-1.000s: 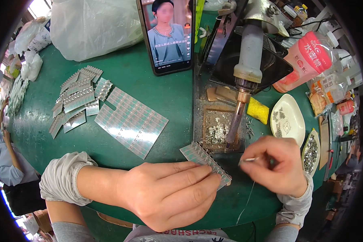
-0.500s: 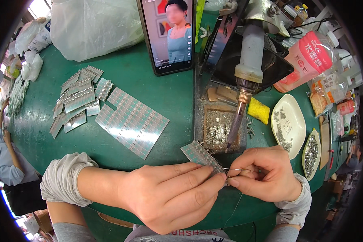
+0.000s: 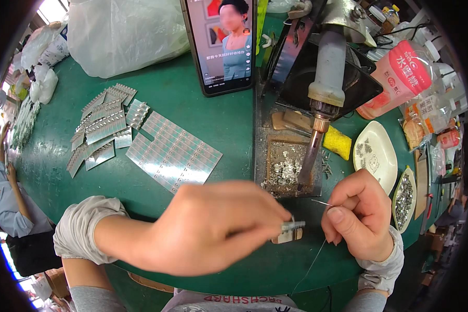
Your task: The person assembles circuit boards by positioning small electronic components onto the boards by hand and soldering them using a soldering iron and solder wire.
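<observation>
Pinching a small metal strip (image 3: 295, 225) between thumb and fingers, the left hand (image 3: 208, 229) is blurred, below and to the left of the soldering iron (image 3: 327, 73). The strip, seen nearly edge-on, is below the iron's tip, at a pale block (image 3: 287, 237); whether the two touch, I cannot tell. Below and to the right of the iron's tip, the right hand (image 3: 361, 216) has its thumb and forefinger together on a thin wire (image 3: 321, 203), one end poking out leftward. A tray (image 3: 269, 161) of silvery bits is under the iron's tip, and a yellow sponge (image 3: 337, 143) just right of the iron. Left of the iron are a metal sheet (image 3: 174, 148) and, farther out, piled strips (image 3: 105, 127).
</observation>
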Available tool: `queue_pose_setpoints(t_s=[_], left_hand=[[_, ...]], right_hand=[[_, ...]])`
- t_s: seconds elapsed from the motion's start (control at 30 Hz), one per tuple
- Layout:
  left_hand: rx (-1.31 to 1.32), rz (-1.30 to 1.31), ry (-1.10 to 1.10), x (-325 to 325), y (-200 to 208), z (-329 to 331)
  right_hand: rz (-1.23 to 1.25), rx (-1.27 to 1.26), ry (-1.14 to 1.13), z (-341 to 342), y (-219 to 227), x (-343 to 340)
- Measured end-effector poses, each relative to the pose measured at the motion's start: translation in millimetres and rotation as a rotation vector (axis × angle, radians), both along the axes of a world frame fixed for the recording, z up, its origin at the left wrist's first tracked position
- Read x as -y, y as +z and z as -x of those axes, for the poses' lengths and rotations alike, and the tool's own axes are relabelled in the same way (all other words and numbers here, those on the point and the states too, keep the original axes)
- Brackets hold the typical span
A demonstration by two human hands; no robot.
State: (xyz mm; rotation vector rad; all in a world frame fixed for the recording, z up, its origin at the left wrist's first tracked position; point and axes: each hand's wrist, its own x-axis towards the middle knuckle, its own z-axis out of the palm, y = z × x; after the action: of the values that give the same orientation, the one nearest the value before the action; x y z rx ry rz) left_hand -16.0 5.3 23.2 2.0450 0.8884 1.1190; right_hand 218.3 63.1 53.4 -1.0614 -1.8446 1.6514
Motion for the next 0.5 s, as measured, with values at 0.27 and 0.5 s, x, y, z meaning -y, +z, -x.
queue_pose_setpoints(t_s=[0.27,0.5], left_hand=[[0.515,1.057,0.057,-17.7,4.0,4.4],[0.562,1.091,0.057,-17.0,4.9,3.4]], right_hand=[[-0.191,0.021,0.033,3.9,-13.9,-0.9],[-0.242,-0.026,0.001,8.3,-18.9,0.5]])
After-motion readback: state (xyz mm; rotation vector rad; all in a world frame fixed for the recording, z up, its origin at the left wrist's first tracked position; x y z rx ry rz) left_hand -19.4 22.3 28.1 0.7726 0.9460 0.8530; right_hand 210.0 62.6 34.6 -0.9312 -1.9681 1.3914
